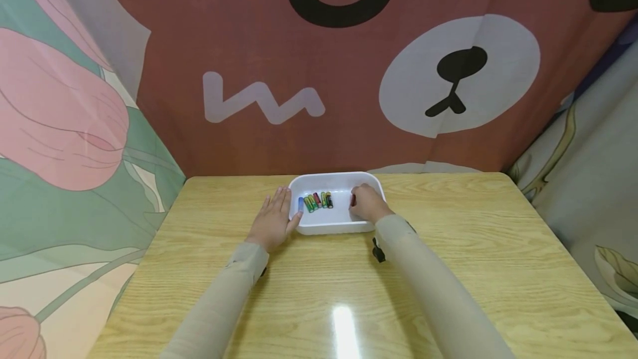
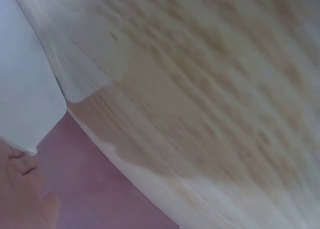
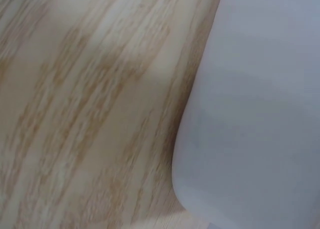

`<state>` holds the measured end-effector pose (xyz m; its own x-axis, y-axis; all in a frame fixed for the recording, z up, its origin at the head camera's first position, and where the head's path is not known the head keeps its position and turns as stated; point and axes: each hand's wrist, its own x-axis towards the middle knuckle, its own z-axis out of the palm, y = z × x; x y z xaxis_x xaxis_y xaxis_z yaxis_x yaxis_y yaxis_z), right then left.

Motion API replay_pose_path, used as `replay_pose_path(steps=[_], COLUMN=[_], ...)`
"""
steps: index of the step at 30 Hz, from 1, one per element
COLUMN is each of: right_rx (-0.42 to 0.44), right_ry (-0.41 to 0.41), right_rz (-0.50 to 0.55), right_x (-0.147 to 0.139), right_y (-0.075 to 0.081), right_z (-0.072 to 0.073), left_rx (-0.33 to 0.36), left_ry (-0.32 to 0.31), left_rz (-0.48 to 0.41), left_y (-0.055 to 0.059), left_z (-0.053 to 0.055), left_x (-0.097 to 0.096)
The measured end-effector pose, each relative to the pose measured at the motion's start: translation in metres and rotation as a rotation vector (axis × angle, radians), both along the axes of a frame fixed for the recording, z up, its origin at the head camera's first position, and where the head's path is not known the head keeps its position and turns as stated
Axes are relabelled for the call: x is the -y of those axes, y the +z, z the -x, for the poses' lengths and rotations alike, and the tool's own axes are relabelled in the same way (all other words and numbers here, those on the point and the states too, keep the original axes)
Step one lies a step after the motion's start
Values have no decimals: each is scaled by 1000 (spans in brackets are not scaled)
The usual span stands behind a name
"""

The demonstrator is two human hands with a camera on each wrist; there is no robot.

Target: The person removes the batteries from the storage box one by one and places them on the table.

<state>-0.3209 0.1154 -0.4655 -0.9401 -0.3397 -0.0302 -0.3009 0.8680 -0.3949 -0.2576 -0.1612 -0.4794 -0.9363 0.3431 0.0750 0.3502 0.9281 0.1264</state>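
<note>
A white plastic tray (image 1: 336,229) sits near the back of the table. Several batteries (image 1: 318,200) in green, yellow, red and black lie side by side in it, with a blue battery (image 1: 301,204) at their left. My left hand (image 1: 273,220) rests against the tray's left side, its fingers straight and thumb over the rim. Inside the right end, my right hand (image 1: 368,203) pinches a dark red battery (image 1: 353,200), partly covered by the fingers. The left wrist view catches part of the left hand (image 2: 25,196); the right wrist view shows only the tray's outer wall (image 3: 250,119) and tabletop.
The wood-grain table (image 1: 309,292) reaches to a printed cloth backdrop (image 1: 349,98) just behind the tray. More patterned cloth (image 1: 65,126) hangs at the left side. A small black object (image 1: 379,250) shows beneath the right wrist.
</note>
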Motion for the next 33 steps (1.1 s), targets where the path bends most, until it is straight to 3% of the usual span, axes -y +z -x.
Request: replay_pose_path(steps=[17,33], right_rx=[-84,-167], right_ry=[36,51], right_rz=[101,272], right_x=[-3,-7], right_y=[2,7], right_z=[-4,-18], left_rx=[13,4], left_ry=[21,8], left_rz=[-3,-1], left_y=[1,0], left_z=[0,2], left_x=[-1,-1])
